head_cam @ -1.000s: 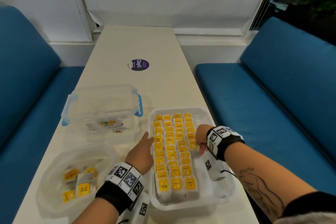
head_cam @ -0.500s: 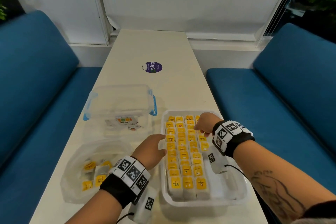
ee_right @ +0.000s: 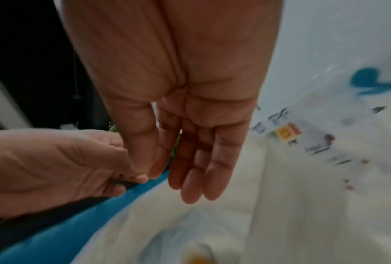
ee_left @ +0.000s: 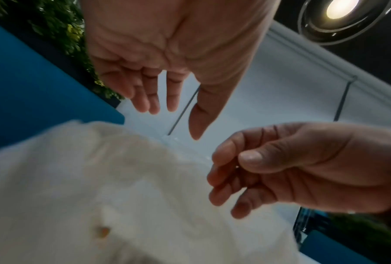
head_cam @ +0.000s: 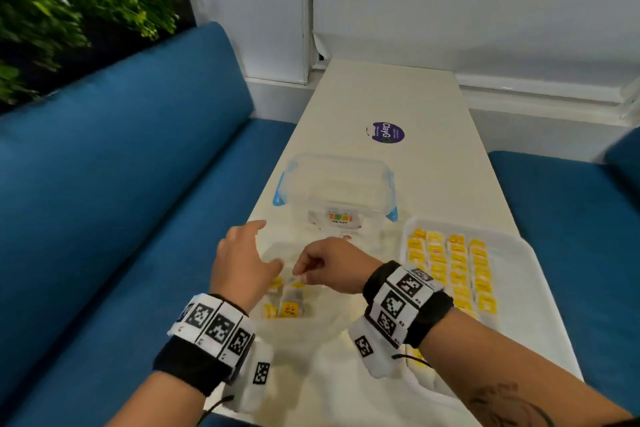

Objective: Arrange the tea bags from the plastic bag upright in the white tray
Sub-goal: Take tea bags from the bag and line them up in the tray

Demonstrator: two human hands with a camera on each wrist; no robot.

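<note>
Yellow tea bags (head_cam: 450, 270) upright in white tray (head_cam: 519, 274)

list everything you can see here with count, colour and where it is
table: one, cream white, running away down the middle between the benches
benches: two, blue, one on each side of the table
sticker: one, purple, round, far half of the table
clear box: one, see-through with blue clips, mid table, papers inside
white tray: one, near right of the table, rows of upright yellow tea bags inside
plastic bag: one, clear, near left under the hands
loose tea bags: a few, yellow, inside the plastic bag
plant: green, behind the left bench
left hand: fingers spread, over the bag
right hand: fingers curled at the bag's top edge; grip unclear
</note>
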